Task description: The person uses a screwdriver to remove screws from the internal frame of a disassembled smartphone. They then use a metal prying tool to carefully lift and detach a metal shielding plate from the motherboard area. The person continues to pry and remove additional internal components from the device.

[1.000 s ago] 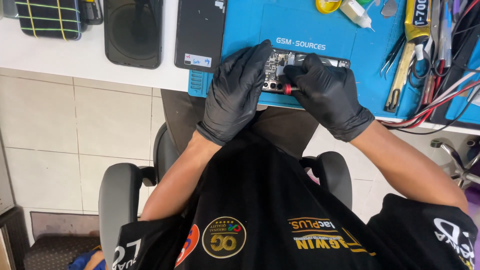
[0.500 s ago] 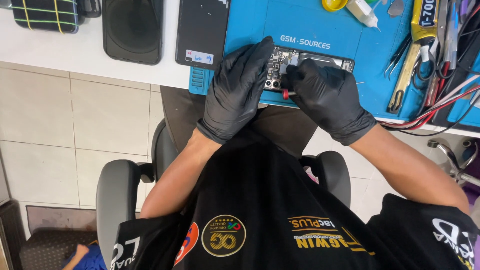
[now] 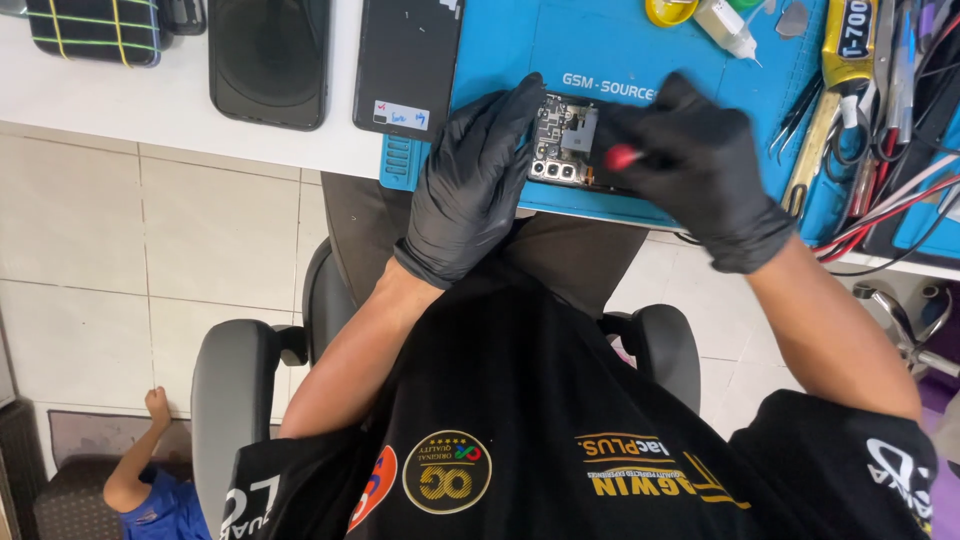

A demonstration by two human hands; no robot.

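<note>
Left hand still flat, steadying opened phone; right hand, gripping red-handled screwdriver, shifted slightly right.

An opened phone is laid on a work mat at the near edge of the tabletop. It is flanked by the left hand on its left and the right hand on its right, a screwdriver being gripped in the latter. Left of the mat a phone back panel is placed, with a second phone further left and a case at the far left corner. Tweezers and tools are gathered at the mat's right edge, a small bottle behind the phone.
</note>
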